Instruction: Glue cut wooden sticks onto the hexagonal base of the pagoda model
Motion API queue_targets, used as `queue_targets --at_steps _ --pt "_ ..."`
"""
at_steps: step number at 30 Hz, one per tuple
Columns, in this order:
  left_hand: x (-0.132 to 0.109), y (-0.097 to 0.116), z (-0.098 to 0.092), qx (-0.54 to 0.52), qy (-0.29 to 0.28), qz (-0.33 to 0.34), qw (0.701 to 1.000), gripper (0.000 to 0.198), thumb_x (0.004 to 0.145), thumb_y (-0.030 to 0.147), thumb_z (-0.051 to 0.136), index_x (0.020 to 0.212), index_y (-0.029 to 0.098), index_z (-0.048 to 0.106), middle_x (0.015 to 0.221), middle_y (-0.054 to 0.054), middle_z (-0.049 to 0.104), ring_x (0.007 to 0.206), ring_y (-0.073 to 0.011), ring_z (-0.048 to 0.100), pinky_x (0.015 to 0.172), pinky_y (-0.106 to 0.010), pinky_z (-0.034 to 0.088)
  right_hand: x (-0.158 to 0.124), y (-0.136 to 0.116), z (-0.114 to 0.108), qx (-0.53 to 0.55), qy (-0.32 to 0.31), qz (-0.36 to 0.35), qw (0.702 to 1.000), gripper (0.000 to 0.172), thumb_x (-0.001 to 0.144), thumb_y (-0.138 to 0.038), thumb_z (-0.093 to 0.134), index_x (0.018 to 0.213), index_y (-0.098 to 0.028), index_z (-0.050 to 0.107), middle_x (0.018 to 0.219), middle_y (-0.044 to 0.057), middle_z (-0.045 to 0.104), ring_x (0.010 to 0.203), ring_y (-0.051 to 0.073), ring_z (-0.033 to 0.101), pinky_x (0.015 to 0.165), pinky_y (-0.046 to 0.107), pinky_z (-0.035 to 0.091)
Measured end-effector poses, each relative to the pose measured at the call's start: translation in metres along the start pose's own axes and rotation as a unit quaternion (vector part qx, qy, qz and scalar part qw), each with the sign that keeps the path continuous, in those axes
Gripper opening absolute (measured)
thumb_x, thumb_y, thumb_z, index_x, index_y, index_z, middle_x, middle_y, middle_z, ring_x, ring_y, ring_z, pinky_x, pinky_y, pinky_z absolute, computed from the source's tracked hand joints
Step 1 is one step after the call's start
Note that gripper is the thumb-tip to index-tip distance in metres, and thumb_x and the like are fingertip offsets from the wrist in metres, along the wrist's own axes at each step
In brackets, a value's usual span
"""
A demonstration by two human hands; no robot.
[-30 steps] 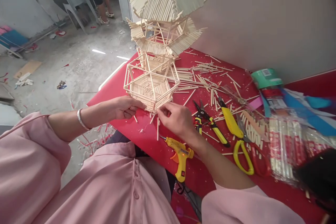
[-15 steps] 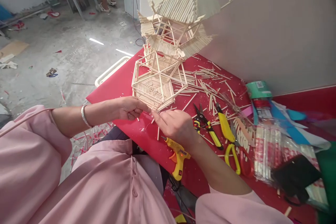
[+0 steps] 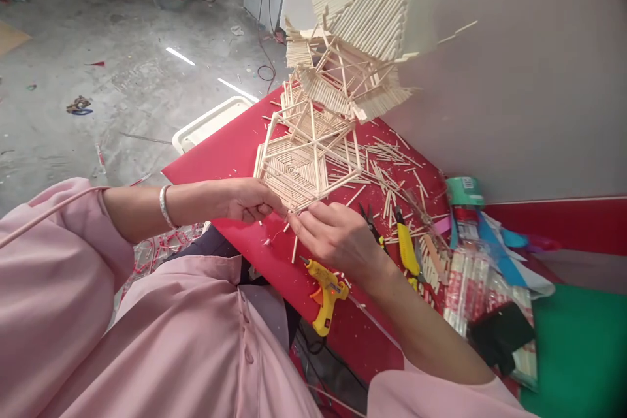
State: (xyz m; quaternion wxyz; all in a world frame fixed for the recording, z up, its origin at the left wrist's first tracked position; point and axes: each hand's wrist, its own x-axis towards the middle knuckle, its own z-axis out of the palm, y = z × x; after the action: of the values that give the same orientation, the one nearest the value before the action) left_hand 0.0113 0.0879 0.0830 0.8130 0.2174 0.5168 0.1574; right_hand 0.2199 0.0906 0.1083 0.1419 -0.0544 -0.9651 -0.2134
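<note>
A hexagonal frame of thin wooden sticks point(image 3: 298, 166) rests on the red table point(image 3: 220, 157), in front of a tall tiered stick tower point(image 3: 362, 32). My left hand point(image 3: 249, 199) pinches the frame's near corner from the left, fingers closed. My right hand point(image 3: 336, 235) meets it from the right, fingertips pressed together at the same corner on a small stick. Both sleeves are pink, and a silver bracelet point(image 3: 165, 207) circles my left wrist.
A yellow glue gun point(image 3: 324, 287) lies near the table's front edge. Yellow-handled cutters point(image 3: 406, 245) and loose sticks point(image 3: 392, 170) lie to the right, with plastic packs of sticks point(image 3: 470, 284) and a green tape roll point(image 3: 463, 191). A white tray point(image 3: 210, 121) sits on the floor.
The view has swung right and down, so the tower and frame appear shifted rightward. My right hand has closed in on the frame's near corner beside my left hand.
</note>
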Motion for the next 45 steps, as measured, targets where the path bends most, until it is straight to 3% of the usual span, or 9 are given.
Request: queue_targets --at_steps 4,13,17,19,23,25,29,36,45 --pt "-0.001 -0.003 -0.002 0.030 -0.001 0.006 1.000 0.033 0.060 0.012 0.076 0.046 0.017 0.046 0.041 0.005 0.034 0.039 -0.0037 0.023 0.039 -0.018 0.013 0.008 0.001 -0.005 0.019 -0.014 -0.025 0.999 0.017 0.092 -0.009 0.056 0.081 -0.016 0.068 0.077 0.003 0.062 0.082 0.016 0.048 0.070 0.033 0.032" --pt "-0.007 -0.007 0.000 0.050 -0.002 0.022 0.999 0.033 0.064 0.010 0.072 0.043 0.016 0.049 0.040 0.003 0.037 0.038 -0.0044 0.024 0.038 -0.019 0.012 0.018 0.002 -0.012 0.028 -0.056 -0.025 0.998 0.024 0.092 -0.009 0.054 0.073 -0.017 0.065 0.067 0.001 0.054 0.075 0.017 0.040 0.076 0.034 0.030" --pt "0.001 -0.024 -0.011 -0.022 0.003 0.050 0.999 0.017 0.065 0.017 0.080 0.059 0.014 0.064 0.040 0.006 0.034 0.037 -0.0037 0.021 0.039 -0.020 0.009 0.010 0.005 -0.013 0.039 -0.039 0.054 0.997 0.020 0.091 -0.014 0.059 0.072 -0.019 0.065 0.064 0.000 0.053 0.073 0.016 0.039 0.074 0.034 0.029" --pt "0.011 -0.040 -0.011 -0.089 0.010 0.077 0.993 0.021 0.066 0.025 0.083 0.067 0.014 0.065 0.042 0.008 0.032 0.037 -0.0032 0.019 0.040 -0.020 0.009 0.006 0.007 -0.011 0.051 -0.033 0.097 0.993 0.018 0.090 -0.018 0.062 0.073 -0.019 0.066 0.063 0.000 0.054 0.072 0.016 0.041 0.071 0.034 0.027" --pt "0.036 -0.065 0.005 -0.203 0.047 0.181 0.961 0.038 0.070 0.039 0.083 0.064 0.017 0.054 0.045 0.009 0.033 0.038 -0.0029 0.020 0.041 -0.021 0.009 0.004 0.008 -0.005 0.050 -0.040 0.139 0.988 0.016 0.089 -0.020 0.062 0.075 -0.019 0.069 0.063 0.001 0.058 0.073 0.016 0.043 0.069 0.034 0.027" --pt "0.044 -0.070 0.014 -0.231 0.076 0.215 0.946 0.047 0.070 0.044 0.084 0.060 0.018 0.045 0.046 0.009 0.035 0.039 -0.0027 0.021 0.041 -0.022 0.011 0.004 0.009 -0.003 0.040 -0.051 0.143 0.988 0.017 0.089 -0.019 0.061 0.074 -0.018 0.069 0.063 0.001 0.058 0.073 0.017 0.042 0.068 0.034 0.026" --pt "0.048 -0.070 0.015 -0.242 0.100 0.243 0.934 0.050 0.065 0.050 0.085 0.062 0.017 0.047 0.047 0.009 0.035 0.041 -0.0026 0.023 0.042 -0.023 0.012 0.010 0.007 -0.004 0.028 -0.075 0.151 0.985 0.021 0.089 -0.019 0.059 0.070 -0.018 0.067 0.064 0.002 0.057 0.073 0.017 0.041 0.068 0.034 0.025" --pt "0.040 -0.073 -0.010 -0.235 0.102 0.279 0.926 0.056 0.058 0.056 0.087 0.060 0.017 0.047 0.049 0.009 0.033 0.043 -0.0018 0.023 0.043 -0.023 0.012 0.046 0.003 -0.006 0.018 -0.130 0.094 0.987 0.026 0.088 -0.016 0.058 0.062 -0.019 0.059 0.063 0.003 0.055 0.071 0.018 0.038 0.069 0.035 0.025" --pt "0.030 -0.075 -0.019 -0.222 0.055 0.265 0.937 0.045 0.055 0.046 0.089 0.070 0.014 0.062 0.048 0.009 0.041 0.041 -0.0029 0.025 0.043 -0.023 0.015 0.091 0.016 0.006 0.006 -0.176 -0.016 0.984 0.026 0.084 -0.011 0.060 0.060 -0.020 0.063 0.064 0.003 0.054 0.073 0.019 0.038 0.071 0.036 0.025"
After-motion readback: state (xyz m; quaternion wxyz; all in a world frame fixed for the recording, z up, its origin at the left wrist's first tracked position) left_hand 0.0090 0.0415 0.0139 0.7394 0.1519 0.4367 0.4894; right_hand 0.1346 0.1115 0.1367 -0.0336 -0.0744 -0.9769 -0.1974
